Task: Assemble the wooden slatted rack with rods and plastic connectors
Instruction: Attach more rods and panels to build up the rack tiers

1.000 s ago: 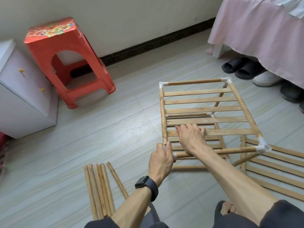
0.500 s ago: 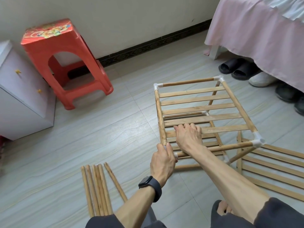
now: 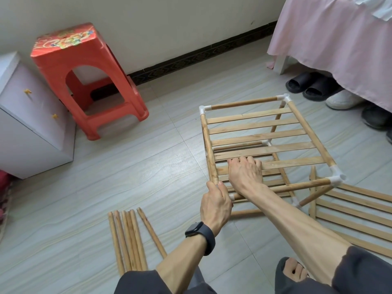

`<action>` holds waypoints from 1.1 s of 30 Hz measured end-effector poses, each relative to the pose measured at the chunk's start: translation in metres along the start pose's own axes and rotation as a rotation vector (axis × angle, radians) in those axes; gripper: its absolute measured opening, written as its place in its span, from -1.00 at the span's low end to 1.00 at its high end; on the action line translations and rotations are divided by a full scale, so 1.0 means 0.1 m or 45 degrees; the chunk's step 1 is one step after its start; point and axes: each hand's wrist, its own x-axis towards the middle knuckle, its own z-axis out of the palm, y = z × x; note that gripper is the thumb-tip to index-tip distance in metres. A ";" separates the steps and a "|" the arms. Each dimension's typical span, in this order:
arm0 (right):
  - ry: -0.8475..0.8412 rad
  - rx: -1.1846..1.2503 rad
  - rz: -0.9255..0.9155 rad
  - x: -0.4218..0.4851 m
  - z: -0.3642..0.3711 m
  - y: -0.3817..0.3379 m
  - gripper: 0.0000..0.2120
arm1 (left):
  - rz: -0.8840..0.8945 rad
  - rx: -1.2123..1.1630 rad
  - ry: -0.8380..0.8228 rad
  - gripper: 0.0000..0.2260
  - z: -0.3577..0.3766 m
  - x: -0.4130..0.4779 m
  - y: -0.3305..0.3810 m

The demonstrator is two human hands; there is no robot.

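Left hand grip: The left hand (image 3: 215, 205) is wrapped tight round the near left corner of the rack (image 3: 261, 137), where a side rod meets the front rod.
Right hand grip: The right hand (image 3: 245, 174) lies just past the left hand, on top of the rack. Its fingers bend over a slat (image 3: 297, 163).
Where the rack is: It stands on the floor, under both hands, and stretches away from them.
Done so far: The top shelf has rods all round and slats across it. White connectors (image 3: 337, 180) sit at the corners away from the grip. A lower shelf and some legs show beneath the hands.
Left to do: Loose rods (image 3: 127, 236) lie on the floor, to the left of the left hand and closer to the person. A spare slatted panel (image 3: 356, 211) lies flat on the floor, to the right of the right arm. I think the rack is about half built, and these parts have yet to go on.
This step: It looks like the gripped corner is being pushed together.
Hidden: The left hand covers almost all of its connector, so I cannot tell if the rod is fully in. The right fingertips are out of sight. The lower shelf is partly behind the slats and the right arm.
Cut off: The spare panel runs off the right edge. The near ends of the loose rods go behind the person's leg.
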 end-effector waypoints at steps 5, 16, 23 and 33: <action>0.005 0.012 -0.005 0.02 0.02 0.01 -0.52 | 0.005 0.006 0.004 -0.74 0.01 0.01 0.00; -0.010 0.000 0.007 0.07 0.04 0.00 -0.49 | -0.043 -0.036 0.058 -0.75 -0.01 0.02 0.06; 0.036 0.045 -0.021 0.09 0.06 0.01 -0.50 | 0.017 -0.072 0.015 -0.72 -0.03 0.07 0.00; 0.017 0.129 -0.444 -0.32 -0.10 0.61 -0.14 | 0.563 0.477 -0.051 -0.07 -0.43 0.05 -0.32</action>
